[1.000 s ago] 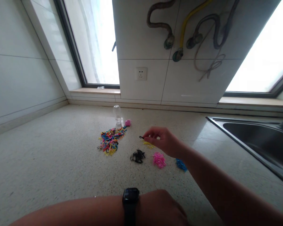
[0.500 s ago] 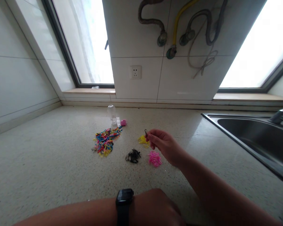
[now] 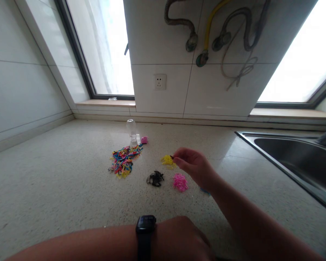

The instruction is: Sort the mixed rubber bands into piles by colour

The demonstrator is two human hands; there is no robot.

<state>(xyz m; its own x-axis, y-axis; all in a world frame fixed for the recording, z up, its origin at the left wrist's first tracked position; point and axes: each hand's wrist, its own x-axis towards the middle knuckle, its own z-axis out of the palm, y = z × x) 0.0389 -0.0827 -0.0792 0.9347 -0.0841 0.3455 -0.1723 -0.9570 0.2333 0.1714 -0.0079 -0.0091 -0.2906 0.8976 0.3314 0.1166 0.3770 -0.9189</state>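
Note:
My right hand [image 3: 194,165] hovers over the speckled counter [image 3: 57,188] with thumb and fingers pinched on a small black rubber band, right beside a little yellow pile [image 3: 167,161]. Below it lie a black pile [image 3: 155,178] and a pink pile [image 3: 180,182]; a blue pile [image 3: 205,190] peeks out under my wrist. A mixed heap of coloured bands [image 3: 123,160] spreads to the left. My left hand [image 3: 182,239], with a black watch [image 3: 146,232] on the wrist, rests at the bottom edge; its fingers are out of sight.
A small clear bottle [image 3: 131,130] and a pink cap [image 3: 144,140] stand behind the mixed heap. A steel sink [image 3: 293,159] is set into the counter at right. The tiled wall carries a socket [image 3: 160,82] and hoses [image 3: 206,32]; windows flank it.
My right hand has kept its pinch on the black band, lifting slightly and then drawing back down next to the yellow pile. The left arm has stayed put.

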